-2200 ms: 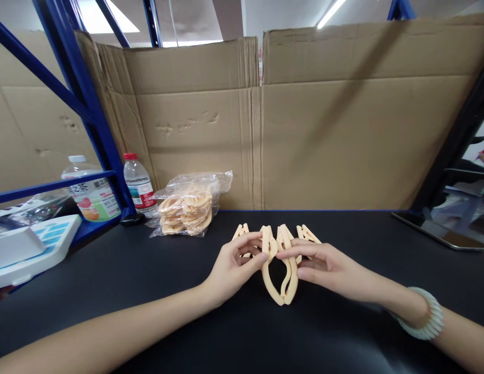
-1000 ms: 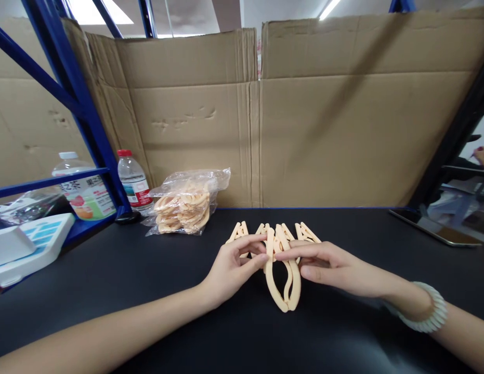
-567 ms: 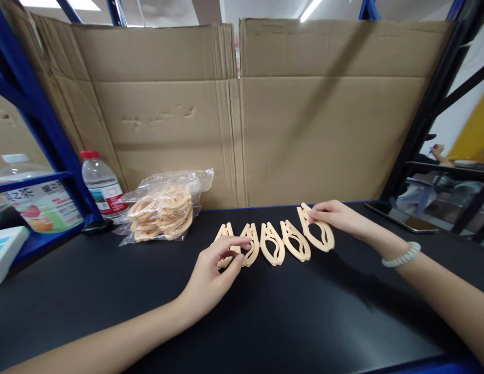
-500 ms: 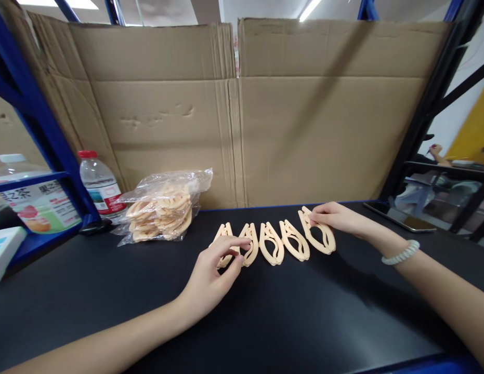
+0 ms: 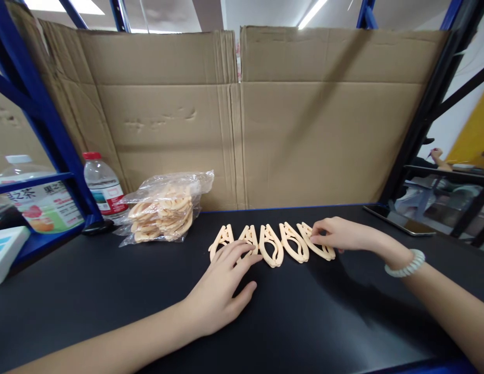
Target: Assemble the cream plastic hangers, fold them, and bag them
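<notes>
Several peach plastic clips (image 5: 271,246) lie flat in a row on the black tabletop (image 5: 304,322). My left hand (image 5: 222,288) rests palm down with fingers spread, its fingertips touching the two leftmost clips (image 5: 236,242). My right hand (image 5: 337,235), with a white beaded bracelet on its wrist, pinches the top of the rightmost clip (image 5: 317,248), which lies on the table.
A clear plastic bag of more peach clips (image 5: 166,210) sits at the back left. A water bottle (image 5: 103,187) and a blue rack post (image 5: 42,119) stand further left. Cardboard sheets (image 5: 265,119) wall the back. A dark tablet (image 5: 397,221) lies at the right.
The clips were bunched upright between both hands; now they lie spread in a row. My left hand has flattened onto the left clips, and my right hand has lowered the rightmost clip.
</notes>
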Tool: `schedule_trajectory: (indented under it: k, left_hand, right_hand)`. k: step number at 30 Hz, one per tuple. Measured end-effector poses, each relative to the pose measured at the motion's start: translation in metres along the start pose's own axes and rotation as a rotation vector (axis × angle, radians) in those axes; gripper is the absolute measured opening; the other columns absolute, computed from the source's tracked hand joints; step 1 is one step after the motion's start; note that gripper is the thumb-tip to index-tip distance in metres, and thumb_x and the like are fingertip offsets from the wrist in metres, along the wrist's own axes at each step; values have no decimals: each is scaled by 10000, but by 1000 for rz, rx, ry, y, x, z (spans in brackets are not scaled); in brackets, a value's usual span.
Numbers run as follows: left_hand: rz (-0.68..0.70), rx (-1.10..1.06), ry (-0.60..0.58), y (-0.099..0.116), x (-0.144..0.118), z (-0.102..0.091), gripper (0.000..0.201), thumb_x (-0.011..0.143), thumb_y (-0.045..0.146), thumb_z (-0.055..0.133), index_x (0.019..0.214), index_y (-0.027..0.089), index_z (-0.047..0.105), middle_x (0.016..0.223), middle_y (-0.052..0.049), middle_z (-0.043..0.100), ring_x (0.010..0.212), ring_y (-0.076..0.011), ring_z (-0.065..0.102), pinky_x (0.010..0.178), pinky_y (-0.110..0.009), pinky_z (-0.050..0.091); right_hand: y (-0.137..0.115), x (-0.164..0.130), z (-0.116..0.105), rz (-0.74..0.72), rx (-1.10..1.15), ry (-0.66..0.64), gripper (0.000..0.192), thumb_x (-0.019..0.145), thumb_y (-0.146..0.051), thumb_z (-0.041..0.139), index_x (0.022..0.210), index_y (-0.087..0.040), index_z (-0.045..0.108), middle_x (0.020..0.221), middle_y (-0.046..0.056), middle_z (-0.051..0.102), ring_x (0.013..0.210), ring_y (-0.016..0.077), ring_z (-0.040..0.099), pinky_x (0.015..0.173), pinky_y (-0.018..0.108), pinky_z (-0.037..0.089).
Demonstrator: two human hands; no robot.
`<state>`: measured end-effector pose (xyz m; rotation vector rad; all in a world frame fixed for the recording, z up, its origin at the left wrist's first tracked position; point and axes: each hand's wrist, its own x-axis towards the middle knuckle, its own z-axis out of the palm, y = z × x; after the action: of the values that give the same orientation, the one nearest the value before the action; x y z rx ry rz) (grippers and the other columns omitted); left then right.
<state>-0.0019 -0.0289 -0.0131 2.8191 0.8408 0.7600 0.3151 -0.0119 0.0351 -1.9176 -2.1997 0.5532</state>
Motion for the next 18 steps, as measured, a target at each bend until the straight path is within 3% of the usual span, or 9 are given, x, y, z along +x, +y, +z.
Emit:
schedule_trajectory:
  k: [3,5,7,9,12,15,18]
  left_hand:
    - [-32,147,-53,1,-2,0,459,874,259,497,1332,267,462,1427,-95,420,1359,-340,294,1088,-589,268]
    - [-61,231,-68,2,-4,0,492,896,299,472,1383,290,406,1479,-84,362,1388,-361,232,1081,-646,216]
    - [-98,283,-86,3,-6,2,532,912,355,447,1430,316,330,1525,-79,286,1400,-384,194,1056,-693,194]
    - [-136,296,-117,4,-9,4,573,919,435,421,1459,338,258,1553,-87,215,1397,-409,189,1022,-730,199]
    - [-160,288,-149,5,-12,7,619,907,537,395,1471,376,197,1563,-95,167,1390,-441,175,981,-762,213]
    - [-160,286,-146,6,-13,7,632,892,579,395,1465,397,199,1565,-88,153,1389,-451,157,972,-766,217]
    - [-160,284,-167,4,-13,9,631,890,604,372,1462,380,228,1561,-110,149,1386,-449,164,971,-768,210]
  right_hand:
    - [-4,-5,2,-68,-119,14,377,846,-474,510,878,-146,694,682,80,676,572,213,633,558,316,484]
    - [-9,-11,8,-151,-198,89,438,867,-505,472,1005,-151,690,883,121,700,804,269,665,722,362,510]
    - [-19,-19,19,-204,-259,183,538,880,-533,441,1231,-156,596,1190,166,620,1097,332,579,899,432,467]
    - [-32,-29,34,-203,-282,213,709,867,-599,433,1430,-171,383,1440,179,404,1314,380,371,1000,512,394]
    - [-55,-41,54,-160,-306,66,871,794,-739,426,1495,-274,202,1554,127,169,1396,428,126,1042,636,273]
    - [-71,-48,65,-144,-329,-27,862,778,-785,375,1484,-328,186,1559,104,131,1392,449,63,1048,704,128]
    - [-76,-47,69,-162,-332,2,841,796,-777,349,1482,-316,198,1555,113,141,1397,434,41,1065,688,50]
